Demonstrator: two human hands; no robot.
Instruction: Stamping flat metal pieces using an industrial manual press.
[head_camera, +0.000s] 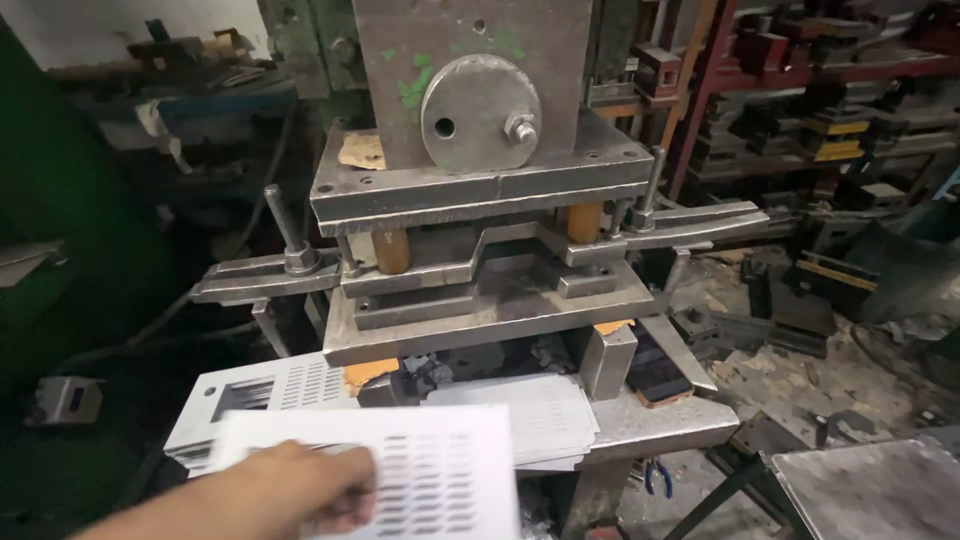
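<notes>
My left hand (300, 490) comes in from the lower left and grips a white slotted metal sheet (440, 480) by its left side; the sheet is blurred by motion. It is held just in front of a steel press die (480, 300), whose upper block carries a round metal disc (480, 100). More white slotted sheets lie stacked under the held one, to the left (260, 395) and in the middle (540, 415), on the press bed (660, 425). My right hand is out of view.
Clamp bars stick out to the left (260, 275) and right (700, 225) of the die. A dark flat device (660, 380) rests at the bed's right. Blue-handled pliers (657, 478) lie on the floor. A grey metal table (870, 490) stands at lower right, and shelves of tooling (830, 100) are behind.
</notes>
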